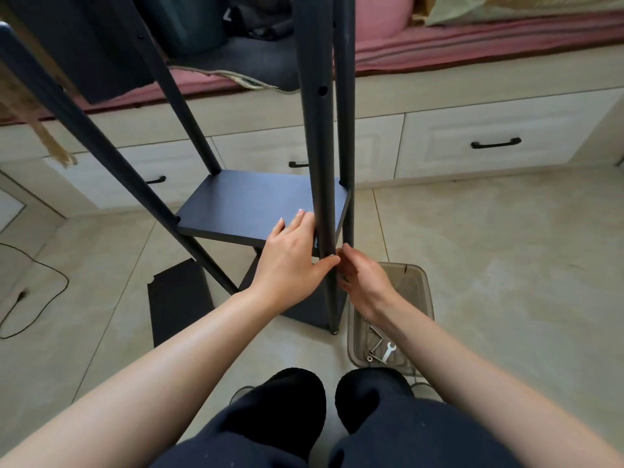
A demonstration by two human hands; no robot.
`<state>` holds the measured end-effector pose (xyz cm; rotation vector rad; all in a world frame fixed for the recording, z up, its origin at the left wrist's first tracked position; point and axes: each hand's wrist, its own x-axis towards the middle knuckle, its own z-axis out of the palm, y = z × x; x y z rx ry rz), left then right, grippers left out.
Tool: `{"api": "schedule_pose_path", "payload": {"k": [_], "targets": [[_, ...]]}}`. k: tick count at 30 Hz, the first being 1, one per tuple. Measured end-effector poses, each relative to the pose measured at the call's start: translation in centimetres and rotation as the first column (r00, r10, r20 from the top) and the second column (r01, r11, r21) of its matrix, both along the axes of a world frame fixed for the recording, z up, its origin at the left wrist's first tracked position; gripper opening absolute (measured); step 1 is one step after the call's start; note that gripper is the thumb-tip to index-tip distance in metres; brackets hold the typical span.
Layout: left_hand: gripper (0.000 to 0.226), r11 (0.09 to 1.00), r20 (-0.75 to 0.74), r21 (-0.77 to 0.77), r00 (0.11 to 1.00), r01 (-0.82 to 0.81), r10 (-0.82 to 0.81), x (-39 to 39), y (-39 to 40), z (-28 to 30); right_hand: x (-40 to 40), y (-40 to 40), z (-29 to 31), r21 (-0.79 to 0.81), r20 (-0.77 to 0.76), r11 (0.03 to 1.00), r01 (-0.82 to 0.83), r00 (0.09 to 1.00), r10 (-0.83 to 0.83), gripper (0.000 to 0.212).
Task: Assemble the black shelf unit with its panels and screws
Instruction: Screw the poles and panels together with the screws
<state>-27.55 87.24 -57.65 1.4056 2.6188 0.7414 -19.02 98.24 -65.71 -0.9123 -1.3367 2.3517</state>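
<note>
1. The person's knees in dark trousers [337,434] are showing at the bottom edge, above the beige tiled floor [506,248].
2. A translucent grey plastic tray [423,292] is sitting on the floor just right of the knees, holding a small silver flat wrench [388,351], a bent hex key [375,342] and what look like a few small metal fittings.
3. The right hand [363,282] is reaching above the tray to the nearest black round metal post [320,163] of the shelf unit; its fingers are curling against the post's right side, though how firmly they are gripping it cannot be told.
4. The left hand [292,256] is lying on the same post from the left, thumb pressing across its front and fingers stretching flat onto the black rectangular shelf panel [256,201].
5. The black shelf unit is standing upright on the floor directly ahead of the person, the panel sitting between four posts, with a lower black panel [309,315] near the post feet.
6. A loose flat black panel [179,298] is lying on the floor to the left, beside a thin black cable [50,268].
7. Behind, cream drawer fronts with black handles [495,143] are running under a pink cushioned bench [472,42].
</note>
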Motion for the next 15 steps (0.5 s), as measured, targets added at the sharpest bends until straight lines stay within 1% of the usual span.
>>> {"api": "schedule_pose_path", "payload": {"k": [2, 4, 5, 7, 10, 13, 15], "targets": [[0.041, 0.999, 0.018, -0.035, 1.000, -0.021, 0.022, 0.2, 0.4, 0.4, -0.4, -0.4, -0.2, 0.039, 0.067, 0.999, 0.002, 0.998, -0.004, 0.031], [0.049, 0.996, 0.008, -0.077, 0.999, -0.036, 0.037, 0.4, 0.7, 0.6, -0.9, -0.8, -0.6, 0.103, 0.140, 0.995, -0.001, 0.990, -0.013, 0.039], [0.053, 0.995, 0.004, -0.093, 0.999, -0.041, 0.041, 0.4, 0.8, 0.7, -1.1, -1.0, -0.7, 0.132, 0.152, 0.991, -0.010, 0.988, -0.011, 0.043], [0.057, 0.993, 0.005, -0.107, 0.999, -0.047, 0.048, 0.4, 0.8, 0.8, -1.2, -1.2, -0.8, 0.173, 0.133, 0.984, -0.029, 0.991, 0.006, 0.043], [0.057, 0.994, 0.015, -0.097, 0.999, -0.045, 0.046, 0.4, 0.7, 1.0, -1.3, -1.5, -1.1, 0.205, 0.074, 0.979, -0.019, 0.997, 0.003, 0.036], [0.061, 0.993, 0.025, -0.108, 0.999, -0.041, 0.044, 0.7, 0.4, 1.2, -1.3, -2.1, -1.6, 0.196, 0.024, 0.981, -0.006, 1.000, 0.002, 0.034], [0.062, 0.994, 0.045, -0.097, 0.997, -0.056, 0.061, 0.9, 0.0, 1.4, -1.3, -2.5, -1.4, 0.188, -0.013, 0.982, -0.014, 1.000, 0.017, 0.037]]}}
